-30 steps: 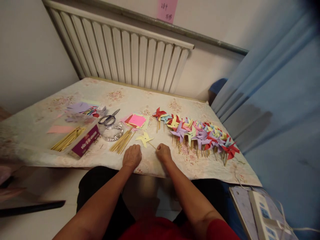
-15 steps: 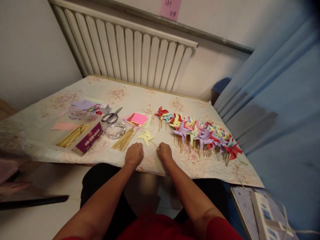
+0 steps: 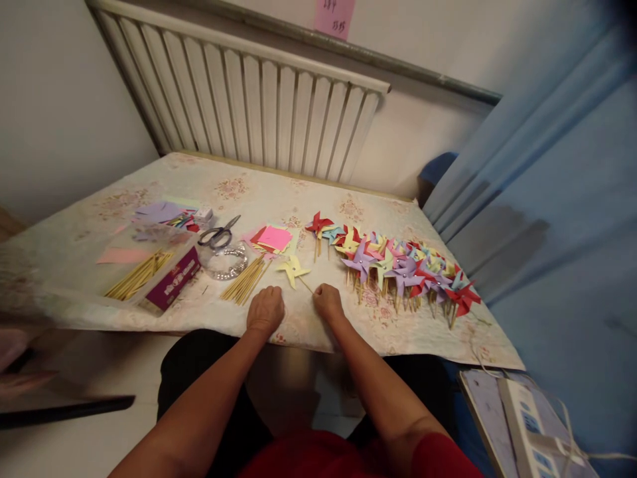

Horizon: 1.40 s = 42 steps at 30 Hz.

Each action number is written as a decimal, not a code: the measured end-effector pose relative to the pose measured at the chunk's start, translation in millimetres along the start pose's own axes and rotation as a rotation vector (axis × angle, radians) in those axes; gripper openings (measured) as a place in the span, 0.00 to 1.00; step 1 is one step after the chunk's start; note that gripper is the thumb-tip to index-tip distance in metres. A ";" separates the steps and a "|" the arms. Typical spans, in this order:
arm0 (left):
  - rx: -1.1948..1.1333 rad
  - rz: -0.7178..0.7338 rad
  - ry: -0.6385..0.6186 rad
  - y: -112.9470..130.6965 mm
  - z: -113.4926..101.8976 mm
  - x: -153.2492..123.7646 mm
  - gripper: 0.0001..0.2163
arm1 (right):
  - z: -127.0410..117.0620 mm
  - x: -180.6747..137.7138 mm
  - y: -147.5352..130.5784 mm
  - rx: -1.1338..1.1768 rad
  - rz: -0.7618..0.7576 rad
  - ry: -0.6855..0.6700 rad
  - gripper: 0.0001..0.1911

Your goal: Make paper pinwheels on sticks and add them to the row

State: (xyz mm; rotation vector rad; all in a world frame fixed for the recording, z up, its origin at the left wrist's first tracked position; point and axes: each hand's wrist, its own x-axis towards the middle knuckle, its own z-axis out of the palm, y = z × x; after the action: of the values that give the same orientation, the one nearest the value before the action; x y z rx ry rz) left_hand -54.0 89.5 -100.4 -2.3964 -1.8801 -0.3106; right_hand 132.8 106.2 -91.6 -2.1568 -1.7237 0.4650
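My right hand (image 3: 328, 302) is closed around the lower end of a thin stick that carries a yellow paper pinwheel (image 3: 293, 271). The pinwheel's blades point away from me, just above the tablecloth. To its left my left hand (image 3: 267, 307) rests on the cloth in a loose fist, its fingertips turned under and no object showing in it. A fan of bamboo sticks (image 3: 245, 281) lies close beyond the left hand. Behind it is a stack of coloured paper squares (image 3: 275, 238), pink on top. A round clear dish (image 3: 229, 263) of small shiny pieces sits left of the sticks.
Scissors (image 3: 219, 234) lie behind the dish. At left stands a clear box (image 3: 174, 277) with a purple label and more sticks; behind it are paper scraps (image 3: 162, 212). Several finished pinwheels (image 3: 403, 272) crowd the right side. A power strip (image 3: 527, 425) is at lower right.
The view has shifted slightly. Both hands stay almost where they were, and the yellow pinwheel is still held by its stick in my right hand.
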 end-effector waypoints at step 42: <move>-0.055 -0.009 -0.068 -3.0 -0.8 2.0 0.09 | -1.5 108.1 -38.5 0.328 0.571 0.429 0.16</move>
State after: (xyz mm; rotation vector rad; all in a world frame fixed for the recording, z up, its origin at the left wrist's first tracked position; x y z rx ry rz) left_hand -56.5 92.0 -99.4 -2.4646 -1.9365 -0.2885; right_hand 122.9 219.6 -77.2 -2.2611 -0.7415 0.3525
